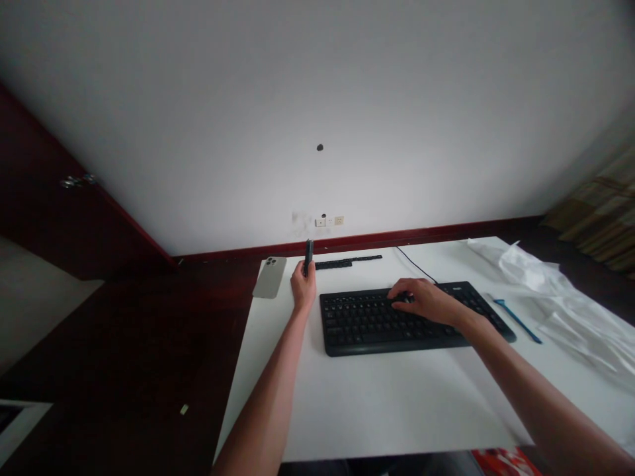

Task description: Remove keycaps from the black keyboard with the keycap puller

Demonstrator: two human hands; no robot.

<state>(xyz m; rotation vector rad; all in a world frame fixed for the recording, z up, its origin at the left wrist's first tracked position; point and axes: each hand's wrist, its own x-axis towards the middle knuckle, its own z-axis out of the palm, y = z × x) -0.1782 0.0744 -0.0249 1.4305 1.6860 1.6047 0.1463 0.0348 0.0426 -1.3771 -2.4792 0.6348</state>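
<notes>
Black keyboard (381, 344) lies flat on the white table (397, 410), its long side toward the person. The right hand (427, 299) is over its upper keys, with thumb and fingers bent close together. Whether they pinch a small key or only touch it, I cannot tell, because the fingers cover the spot. The left hand (302, 289) is closed around a dark slim object (309, 251), which stands nearly upright above the fist, near the keyboard's left end.

From here, I think some things could go wrong. If the right fingers push sideways, the keyboard could slide, since no other hand steadies it. If they press too strongly, a neighbouring key could suffer. The slim object could slip if the left grip becomes loose, and it might fall on the dark strips (333, 264) behind. A wide swing of the left hand could also push the phone (270, 277), which lies at the table's left edge, down to the floor.
</notes>
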